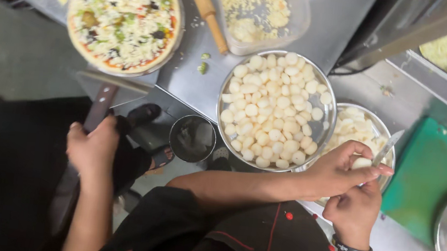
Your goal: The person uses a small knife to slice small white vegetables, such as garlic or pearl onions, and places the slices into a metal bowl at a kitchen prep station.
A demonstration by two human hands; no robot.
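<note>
Black jacket with red buttons (244, 244) fills the bottom of my view, closest to the lens, and both forearms reach out from it to the right. Beyond it the steel worktop (322, 25) carries everything. A topped pizza (124, 15) sits far left on a peel, probably ready to lift, since another person's hand (91, 147) is wrapped around the peel handle (99, 104). At the centre is the large steel bowl (221, 95), heaped with white balls (272, 108). It touches the smaller bowl (379, 122), so I judge pieces pass easily from one to the other. A green cutting board (429, 169) lies to the right, and a clear tub (294, 28) of grated cheese stands at the back, with a rolling pin (205, 7) beside it. A metal cup (193, 138) sits at the near edge. My left hand (340, 174) is curled over the smaller bowl, with finger and thumb pinching one white piece (362, 163); any trimmings would fall into the bowl. My right hand (355, 211), just below it, is closed in a fist on the handle of the knife (388, 147), and the blade angles up past the piece.
</note>
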